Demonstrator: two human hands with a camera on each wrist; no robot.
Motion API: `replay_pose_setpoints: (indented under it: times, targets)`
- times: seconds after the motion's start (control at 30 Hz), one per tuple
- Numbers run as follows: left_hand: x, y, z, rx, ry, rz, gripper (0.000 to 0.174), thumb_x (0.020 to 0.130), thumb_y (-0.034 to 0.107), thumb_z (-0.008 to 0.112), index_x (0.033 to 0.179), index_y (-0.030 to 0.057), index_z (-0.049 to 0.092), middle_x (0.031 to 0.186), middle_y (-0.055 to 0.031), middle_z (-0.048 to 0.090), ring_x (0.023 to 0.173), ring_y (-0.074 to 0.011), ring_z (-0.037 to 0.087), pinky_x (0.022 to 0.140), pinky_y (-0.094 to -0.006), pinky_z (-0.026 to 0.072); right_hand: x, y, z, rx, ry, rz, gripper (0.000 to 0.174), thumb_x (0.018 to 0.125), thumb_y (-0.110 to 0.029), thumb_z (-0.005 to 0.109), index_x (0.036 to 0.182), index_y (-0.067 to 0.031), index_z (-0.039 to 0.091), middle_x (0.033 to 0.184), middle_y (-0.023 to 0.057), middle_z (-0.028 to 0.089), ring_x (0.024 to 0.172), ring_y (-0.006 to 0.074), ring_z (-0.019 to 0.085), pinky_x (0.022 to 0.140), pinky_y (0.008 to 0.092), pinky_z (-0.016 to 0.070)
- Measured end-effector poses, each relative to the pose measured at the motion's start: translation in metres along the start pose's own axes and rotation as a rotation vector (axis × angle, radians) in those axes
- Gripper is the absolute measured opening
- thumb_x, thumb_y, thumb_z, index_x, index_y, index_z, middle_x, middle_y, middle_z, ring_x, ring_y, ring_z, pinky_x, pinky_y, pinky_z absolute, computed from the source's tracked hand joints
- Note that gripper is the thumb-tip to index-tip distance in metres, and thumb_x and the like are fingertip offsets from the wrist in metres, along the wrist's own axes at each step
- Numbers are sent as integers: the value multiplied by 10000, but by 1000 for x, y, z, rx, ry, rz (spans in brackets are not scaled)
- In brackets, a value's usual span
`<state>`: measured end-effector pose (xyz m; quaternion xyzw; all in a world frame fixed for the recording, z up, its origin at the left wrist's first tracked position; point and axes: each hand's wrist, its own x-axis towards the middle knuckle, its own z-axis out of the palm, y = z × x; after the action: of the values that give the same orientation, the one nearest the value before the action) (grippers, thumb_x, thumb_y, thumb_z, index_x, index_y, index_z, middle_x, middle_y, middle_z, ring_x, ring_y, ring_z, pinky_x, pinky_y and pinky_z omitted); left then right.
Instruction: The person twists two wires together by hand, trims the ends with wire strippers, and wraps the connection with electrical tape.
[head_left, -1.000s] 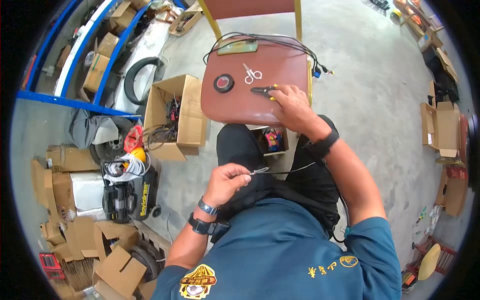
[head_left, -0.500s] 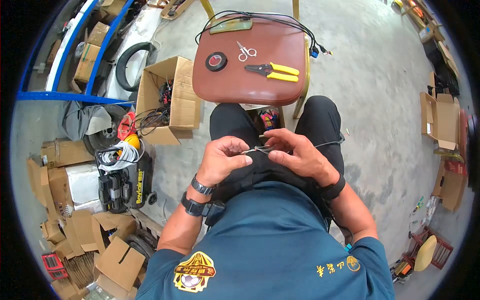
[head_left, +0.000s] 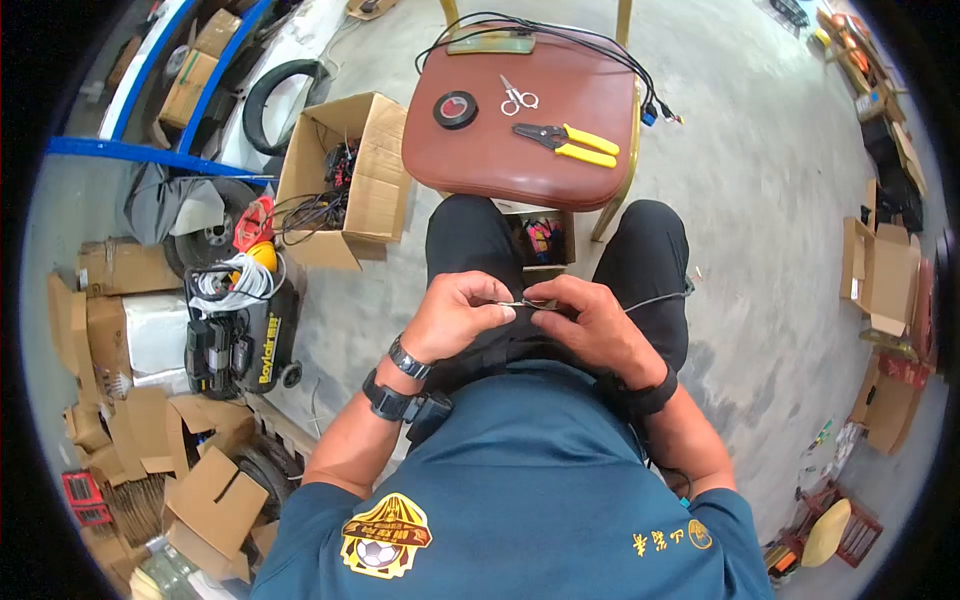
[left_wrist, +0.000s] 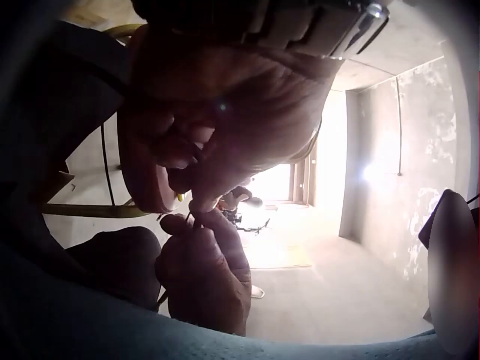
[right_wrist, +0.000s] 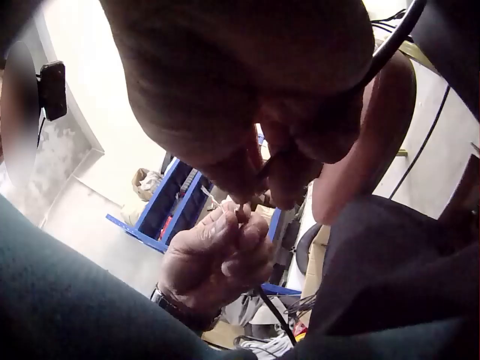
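Over the lap, my left hand [head_left: 450, 318] and right hand [head_left: 600, 325] meet fingertip to fingertip. Between thumb and fingers, each pinches a thin cable, and a short stretch of bare or light-coloured wire [head_left: 522, 303] shows between them. The grey cable [head_left: 655, 297] runs from the right hand over the right knee. In the right wrist view a dark cable [right_wrist: 276, 315] trails below the left hand [right_wrist: 214, 259]. Ahead, on the brown chair seat [head_left: 480, 165], lie yellow-handled wire strippers [head_left: 580, 140], white-handled scissors [head_left: 517, 97] and a roll of black tape [head_left: 455, 110].
Several black cables [head_left: 600, 50] lie along the far edge of the seat. A cardboard box [head_left: 380, 165] holding cables stands left of the chair, and a small box [head_left: 545, 240] sits under it. Further left are an air compressor [head_left: 270, 345] and blue shelving [head_left: 160, 155].
The right hand put the wire strippers down on the seat and came back to the lap. It now pinches the cable beside the left hand, and the fingertips have drawn closer together.
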<state>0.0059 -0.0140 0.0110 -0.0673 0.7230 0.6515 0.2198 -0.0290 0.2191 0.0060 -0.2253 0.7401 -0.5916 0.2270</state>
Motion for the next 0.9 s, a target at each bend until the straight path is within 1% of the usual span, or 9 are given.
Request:
replay_pose_setpoints:
  times: [0.1,0.2,0.3,0.37,0.5,0.6,0.7,0.8,0.9]
  targets:
    - [0,0,2,-28,29,25,107,854,11,759,948,14,708,814,37,671,712,-27,581,637,-200,472,2,3,3,-22,71,-48,201,873,-57,697,1063,7,688,954,160,705,877,286,706,783,358,552]
    - [0,-5,4,-44,63,55,130,849,7,765,965,10,706,825,26,683,715,-30,592,638,-205,485,3,3,3,4,85,-4,156,890,-57,681,1027,16,686,905,164,710,852,284,710,769,355,546]
    - [0,-10,3,-17,75,71,148,845,3,770,977,6,705,829,16,690,724,-36,606,649,-208,499,3,6,5,39,105,38,127,916,-70,662,1011,14,679,839,142,698,767,230,698,706,329,535]
    - [0,-9,2,-1,78,77,153,843,2,772,980,4,704,823,14,689,727,-41,613,657,-210,507,2,8,5,79,105,113,117,940,-85,643,1000,11,672,816,113,689,719,179,670,666,307,524]
    - [-1,-8,-1,-95,45,57,178,821,-19,779,982,0,705,835,5,684,739,-53,622,667,-217,518,1,9,5,162,127,160,122,974,-104,610,991,9,653,788,58,667,659,106,617,606,270,502]
    - [-3,-11,-6,-136,15,89,172,831,-13,756,997,-8,713,863,-15,691,747,-71,633,672,-227,524,1,11,6,222,133,217,129,984,-103,597,992,18,640,801,53,672,660,107,617,613,268,507]
    - [-5,-8,-17,-140,-42,29,164,856,1,710,1018,-23,719,883,-44,697,755,-100,645,689,-241,533,2,11,7,258,155,212,121,988,-93,589,982,18,636,809,54,672,665,102,615,615,263,508]
    - [-5,-11,-19,-163,-80,75,170,881,8,658,1033,-37,719,906,-72,699,764,-128,655,702,-251,540,2,7,6,274,149,229,122,997,-92,578,972,12,636,824,47,677,673,99,617,621,252,510]
    - [-6,-9,-20,-179,-84,96,181,879,-10,638,1039,-45,715,912,-88,699,764,-135,658,699,-256,545,2,7,4,326,144,221,119,1006,-92,571,980,4,636,858,45,683,698,98,621,626,240,515]
